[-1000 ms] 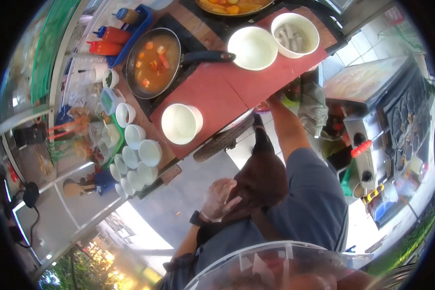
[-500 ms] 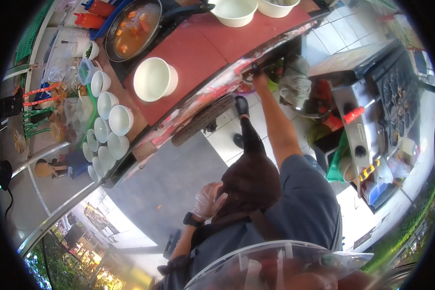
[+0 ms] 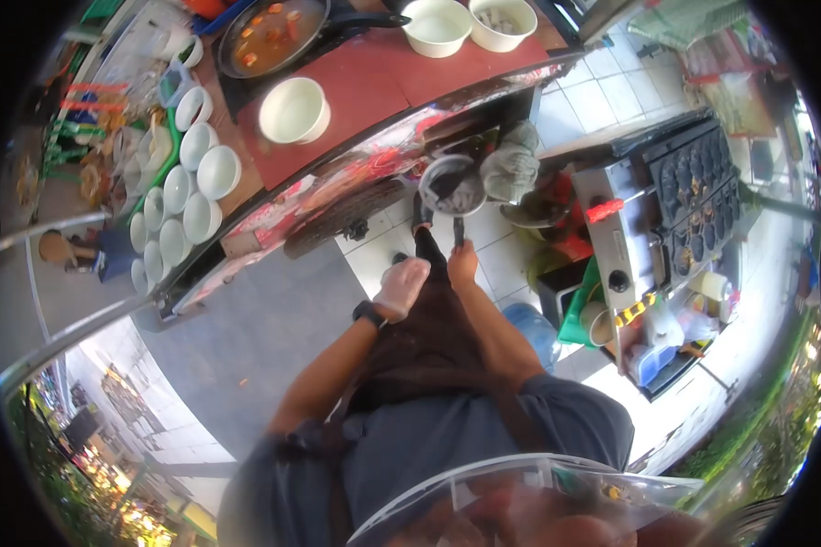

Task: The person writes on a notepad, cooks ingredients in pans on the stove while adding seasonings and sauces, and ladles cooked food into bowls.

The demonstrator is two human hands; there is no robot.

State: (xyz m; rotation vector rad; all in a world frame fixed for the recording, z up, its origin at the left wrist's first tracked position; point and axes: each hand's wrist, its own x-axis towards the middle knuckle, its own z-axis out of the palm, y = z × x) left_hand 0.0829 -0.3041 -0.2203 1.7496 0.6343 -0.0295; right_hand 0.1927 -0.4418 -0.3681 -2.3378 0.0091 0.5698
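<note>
My right hand (image 3: 462, 264) grips the dark handle of a small round pan (image 3: 453, 185), held out in front of me below the counter's edge. The pan has a pale rim, with dark and grey patches inside that I cannot make out. My left hand (image 3: 403, 286), in a clear plastic glove with a black watch at the wrist, is curled closed in front of my brown apron (image 3: 410, 342), with no object showing in it. It is apart from the pan, to its lower left.
A frying pan (image 3: 269, 36) with orange-brown sauce and chunks sits on the counter. On the red countertop (image 3: 365, 73) stand a pale bowl (image 3: 295, 110) and two more farther right. Several white bowls (image 3: 219, 173) line the left side. A black moulded griddle (image 3: 693, 191) is at right.
My right hand has drawn back from under the counter and now has the small pan in view. My left hand has moved up from my apron, its fingers now curled.
</note>
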